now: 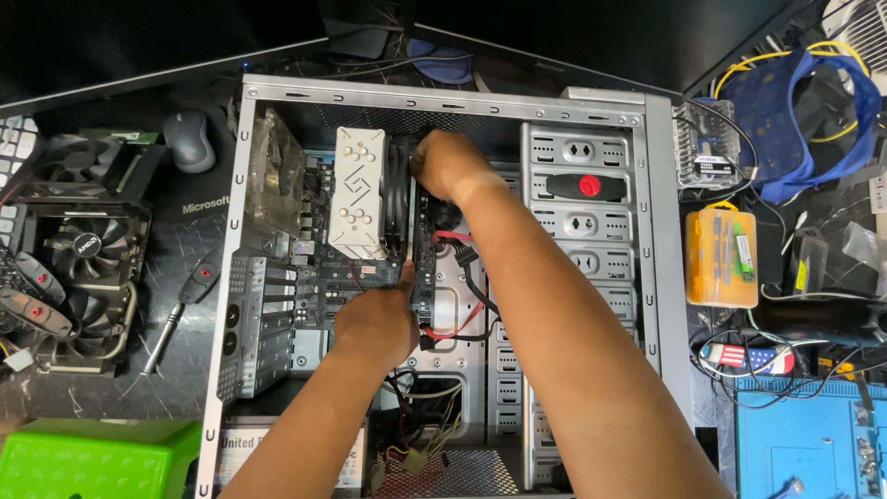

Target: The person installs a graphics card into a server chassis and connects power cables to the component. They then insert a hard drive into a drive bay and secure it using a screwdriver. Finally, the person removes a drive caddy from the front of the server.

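— Both forearms reach in; what's gripped?
— Left hand [374, 319] fingers clench the motherboard's [370, 268] edge; right hand [448, 164] grasps the black fan [399, 189] at twelve o'clock. Ease it evenly, minding red cables [453, 277].

**Bare forearms, bare hands**

Two arms, uncovered from elbow to fingertip: no sleeves, gloves, watch or rings visible. Left hand [374, 319] seen from the back, knuckles rounded. Right hand [446, 164] likewise bare, forearm broad toward the camera.

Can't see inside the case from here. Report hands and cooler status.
Left hand on motherboard edge below white tower cooler. Right hand gripping black cooler fan top. Red cables close by.
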